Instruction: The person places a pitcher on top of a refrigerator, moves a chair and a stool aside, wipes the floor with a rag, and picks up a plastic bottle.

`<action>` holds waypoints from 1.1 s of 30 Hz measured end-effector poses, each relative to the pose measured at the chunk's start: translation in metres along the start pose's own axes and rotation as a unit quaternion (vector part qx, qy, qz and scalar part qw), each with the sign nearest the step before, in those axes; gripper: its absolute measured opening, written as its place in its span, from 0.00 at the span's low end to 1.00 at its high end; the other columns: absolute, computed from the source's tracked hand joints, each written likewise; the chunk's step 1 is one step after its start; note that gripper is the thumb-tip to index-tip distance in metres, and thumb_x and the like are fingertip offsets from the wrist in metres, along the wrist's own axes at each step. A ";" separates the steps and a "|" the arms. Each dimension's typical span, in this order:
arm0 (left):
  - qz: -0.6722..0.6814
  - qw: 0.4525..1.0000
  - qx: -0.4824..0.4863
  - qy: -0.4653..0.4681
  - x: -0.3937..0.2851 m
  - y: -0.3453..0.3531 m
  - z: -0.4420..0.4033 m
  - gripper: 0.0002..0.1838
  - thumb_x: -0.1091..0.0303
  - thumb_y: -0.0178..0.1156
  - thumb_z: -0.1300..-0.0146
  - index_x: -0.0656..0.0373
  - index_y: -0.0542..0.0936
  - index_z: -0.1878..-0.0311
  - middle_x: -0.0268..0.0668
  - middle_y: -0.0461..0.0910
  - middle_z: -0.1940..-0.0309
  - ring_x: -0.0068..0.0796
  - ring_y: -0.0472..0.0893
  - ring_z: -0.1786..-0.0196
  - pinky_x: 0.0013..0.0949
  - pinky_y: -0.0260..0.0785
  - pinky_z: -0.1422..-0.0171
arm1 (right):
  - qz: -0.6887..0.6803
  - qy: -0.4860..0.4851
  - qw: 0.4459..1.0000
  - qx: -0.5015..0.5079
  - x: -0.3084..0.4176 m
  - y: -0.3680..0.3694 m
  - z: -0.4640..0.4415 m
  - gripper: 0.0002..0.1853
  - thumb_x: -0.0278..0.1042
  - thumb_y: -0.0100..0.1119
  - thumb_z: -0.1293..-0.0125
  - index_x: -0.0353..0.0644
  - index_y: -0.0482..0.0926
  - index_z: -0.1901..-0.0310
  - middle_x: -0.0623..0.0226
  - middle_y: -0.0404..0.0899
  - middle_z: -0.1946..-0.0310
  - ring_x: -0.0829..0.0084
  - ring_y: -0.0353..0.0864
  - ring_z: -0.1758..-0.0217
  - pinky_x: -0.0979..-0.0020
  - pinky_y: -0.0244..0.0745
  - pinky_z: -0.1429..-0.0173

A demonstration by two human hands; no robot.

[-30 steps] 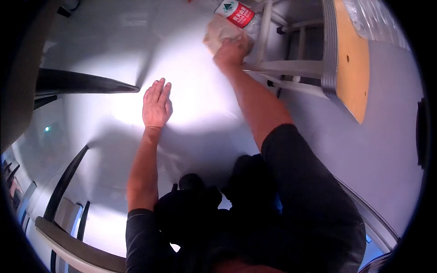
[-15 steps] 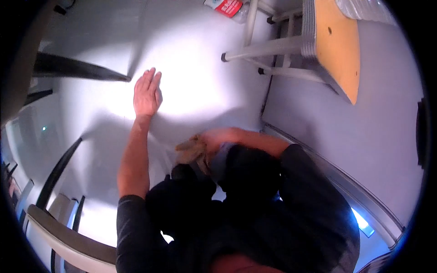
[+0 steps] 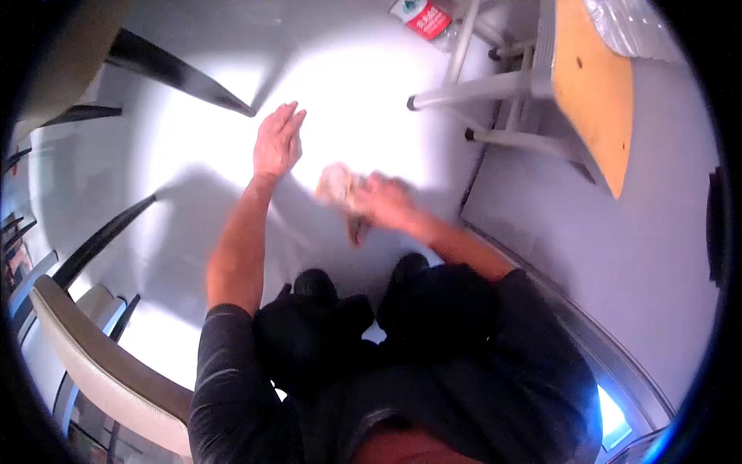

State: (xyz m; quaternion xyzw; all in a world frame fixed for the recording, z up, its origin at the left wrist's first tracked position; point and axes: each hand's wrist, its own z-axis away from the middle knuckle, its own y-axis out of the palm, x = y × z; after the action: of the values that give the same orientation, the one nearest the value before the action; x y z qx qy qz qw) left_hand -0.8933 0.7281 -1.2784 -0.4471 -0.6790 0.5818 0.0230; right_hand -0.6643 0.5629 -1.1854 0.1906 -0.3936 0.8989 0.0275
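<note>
At the far left, a beige padded edge curves through the lower corner, and a long dark leg slants up behind it. Above, a thicker black leg tapers to a tip on the pale, brightly lit floor, near the fingers of our left hand. We hold that hand palm down at the floor, its fingers open and extended, close together, with nothing in their grip.

At center, to the right of that hand and well apart from the dark legs, is a crumpled tan-and-white cloth at the floor in front of our knees (motion blurs its edges). The fingers of our right hand are closed on it, and one darker end hangs out toward us. Our dark clothing fills the foreground below.

Farther right, near the top, a clear bottle with a red, white and green label shows just beside the pale metal legs of a stool with a yellow wooden seat. Clear plastic shows at the seat's upper right. A light wall rises along the right side.
</note>
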 end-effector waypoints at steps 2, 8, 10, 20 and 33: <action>0.021 1.000 -0.001 0.010 0.001 -0.006 -0.008 0.20 0.74 0.54 0.33 0.53 0.80 0.38 0.42 0.76 0.33 0.48 0.72 0.29 0.49 0.62 0.24 | -0.107 -0.042 0.993 0.029 0.009 0.031 0.006 0.14 0.44 0.58 0.33 0.49 0.81 0.50 0.54 0.79 0.56 0.53 0.81 0.48 0.56 0.79 0.47; 0.089 0.994 0.022 -0.054 -0.001 -0.009 -0.011 0.19 0.75 0.58 0.38 0.55 0.83 0.43 0.44 0.77 0.35 0.51 0.73 0.30 0.49 0.63 0.25 | -0.072 -0.070 0.995 0.029 0.004 -0.052 -0.010 0.17 0.37 0.63 0.39 0.40 0.82 0.50 0.54 0.78 0.52 0.53 0.78 0.45 0.53 0.77 0.43; 0.080 0.993 0.026 -0.081 -0.009 -0.013 -0.017 0.17 0.73 0.60 0.39 0.56 0.83 0.46 0.44 0.80 0.38 0.49 0.75 0.33 0.46 0.67 0.27 | -0.061 0.014 0.988 -0.142 -0.013 -0.061 -0.028 0.17 0.33 0.64 0.43 0.40 0.80 0.51 0.55 0.77 0.51 0.53 0.77 0.45 0.54 0.75 0.39; 0.005 0.987 0.088 -0.133 -0.015 -0.007 -0.137 0.16 0.65 0.61 0.37 0.55 0.82 0.46 0.41 0.81 0.44 0.47 0.80 0.42 0.45 0.73 0.37 | -0.052 -0.070 0.911 -0.404 -0.053 0.007 -0.100 0.11 0.41 0.63 0.41 0.46 0.81 0.60 0.60 0.75 0.57 0.54 0.75 0.48 0.51 0.69 0.38; -0.245 0.966 -0.016 0.081 -0.041 0.083 -0.334 0.37 0.68 0.64 0.41 0.49 0.68 0.26 0.45 0.68 0.28 0.48 0.65 0.24 0.56 0.57 0.22 | -0.099 -0.146 0.864 -0.472 -0.067 0.008 -0.109 0.11 0.33 0.67 0.50 0.45 0.77 0.65 0.60 0.74 0.62 0.53 0.76 0.56 0.50 0.73 0.51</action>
State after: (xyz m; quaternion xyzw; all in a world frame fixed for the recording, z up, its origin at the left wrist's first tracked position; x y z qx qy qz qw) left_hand -0.6366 0.9534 -1.2180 -0.3126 -0.7733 0.5091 0.2123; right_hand -0.6386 0.6421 -1.2824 0.3219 -0.7490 0.5605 0.1455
